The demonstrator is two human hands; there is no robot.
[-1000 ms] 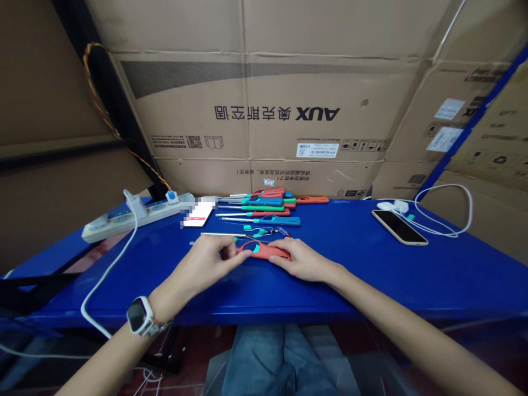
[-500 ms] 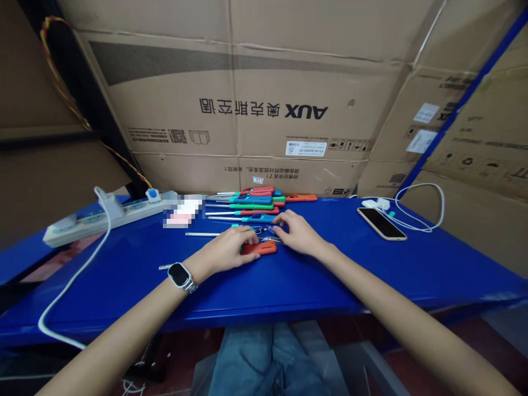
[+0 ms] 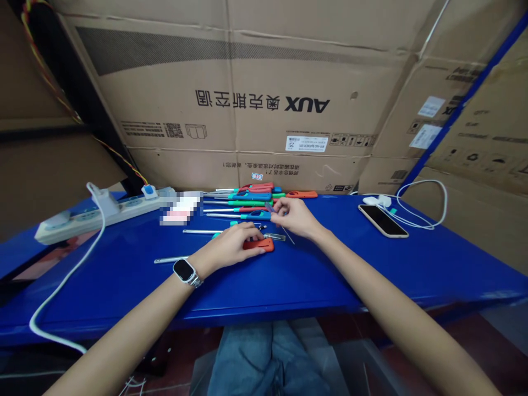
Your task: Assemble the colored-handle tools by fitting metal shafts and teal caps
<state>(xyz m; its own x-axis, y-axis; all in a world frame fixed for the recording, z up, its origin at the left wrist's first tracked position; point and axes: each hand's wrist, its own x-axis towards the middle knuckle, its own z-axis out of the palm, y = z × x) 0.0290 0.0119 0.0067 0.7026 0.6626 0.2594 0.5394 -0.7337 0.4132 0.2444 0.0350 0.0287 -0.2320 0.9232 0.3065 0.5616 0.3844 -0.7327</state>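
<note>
My left hand point(image 3: 231, 245) lies curled over an orange lighter body point(image 3: 260, 245) on the blue table point(image 3: 338, 258), holding it down; a watch is on that wrist. My right hand point(image 3: 295, 216) is raised a little behind it, pinching a small thin part with a wire-like tail point(image 3: 275, 210). A metal tube point(image 3: 202, 231) lies just beyond my left hand, and another short rod point(image 3: 170, 259) sits beside my left wrist. Behind both hands is a row of long-nosed lighters point(image 3: 253, 199) in red, blue and green.
A white power strip point(image 3: 103, 212) with a plug and cable runs along the table's left. A phone point(image 3: 383, 220) and a white charger cable point(image 3: 424, 212) lie at the right. Large cardboard boxes point(image 3: 264, 99) wall the back. My knees show below the table edge.
My right hand let go of the orange lighter, moved back toward the row and lifted a small thin part. My left hand stayed on the orange lighter. The view shifted slightly.
</note>
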